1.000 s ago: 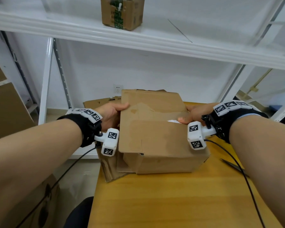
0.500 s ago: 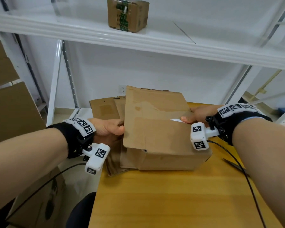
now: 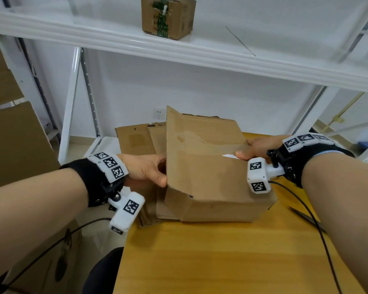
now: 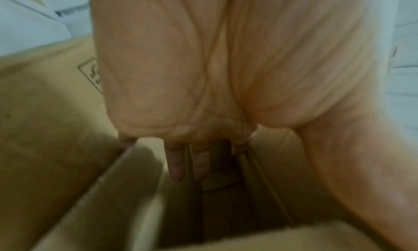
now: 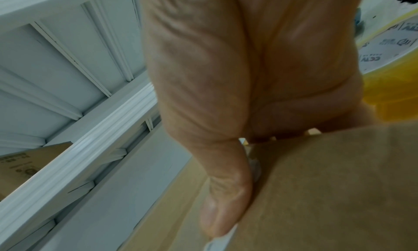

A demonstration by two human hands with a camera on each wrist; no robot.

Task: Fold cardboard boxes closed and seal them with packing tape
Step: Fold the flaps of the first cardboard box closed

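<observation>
A brown cardboard box (image 3: pixel 212 183) lies on the wooden table (image 3: pixel 210 257). Its wide flap (image 3: pixel 200 145) is lifted along the left edge. My left hand (image 3: pixel 163 177) pinches that edge, thumb on the outside. In the left wrist view its fingers (image 4: pixel 177 165) reach under the flap into the dark inside of the box (image 4: pixel 226 201). My right hand (image 3: pixel 245 151) grips the box's right side, thumb (image 5: pixel 226 192) pressed on the top panel (image 5: pixel 328 192) by a small white label (image 3: pixel 229 155); its other fingers are hidden behind the box. A tape roll (image 5: pixel 389 40) shows past the right hand.
Flattened cardboard sheets (image 3: pixel 136 141) lean behind and left of the box, over the table's left edge. A dark pointed tool (image 3: pixel 302 213) lies on the table at the right. A sealed box (image 3: pixel 168 15) stands on the white shelf (image 3: pixel 200 52) overhead. Big cartons (image 3: pixel 15 145) stand at the left.
My left hand has slid down the flap's left edge toward me, and that edge has lifted. The right hand keeps its hold on the right side.
</observation>
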